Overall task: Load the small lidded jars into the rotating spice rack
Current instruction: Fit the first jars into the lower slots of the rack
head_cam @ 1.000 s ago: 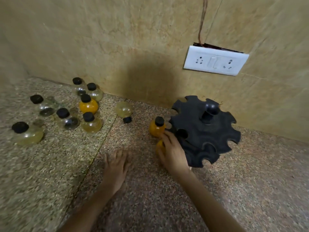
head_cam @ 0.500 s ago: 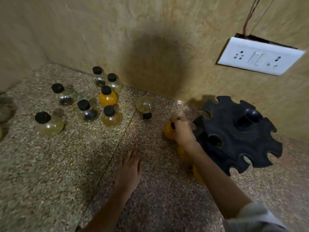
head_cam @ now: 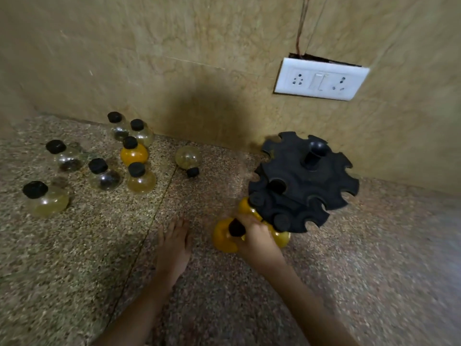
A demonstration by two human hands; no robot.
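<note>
The black rotating spice rack (head_cam: 303, 181) stands on the speckled counter at the right. Two orange jars hang in its lower tier, one at the left (head_cam: 245, 207) and one at the front (head_cam: 282, 238). My right hand (head_cam: 257, 237) grips a third orange jar with a black lid (head_cam: 224, 236) just left of the rack's lower tier. My left hand (head_cam: 173, 245) lies flat on the counter, holding nothing. Several small black-lidded jars (head_cam: 134, 151) stand in a group at the back left. One clear jar (head_cam: 188, 159) lies on its side.
A tiled wall runs behind the counter (head_cam: 74, 258). A white socket panel (head_cam: 320, 78) hangs on it above the rack, with a wire going up. A seam crosses the counter between the jar group and my left hand.
My right hand took the orange jar by its neck and brought it nearer and lower, beside the rack's front left. The left hand stayed on the counter.
</note>
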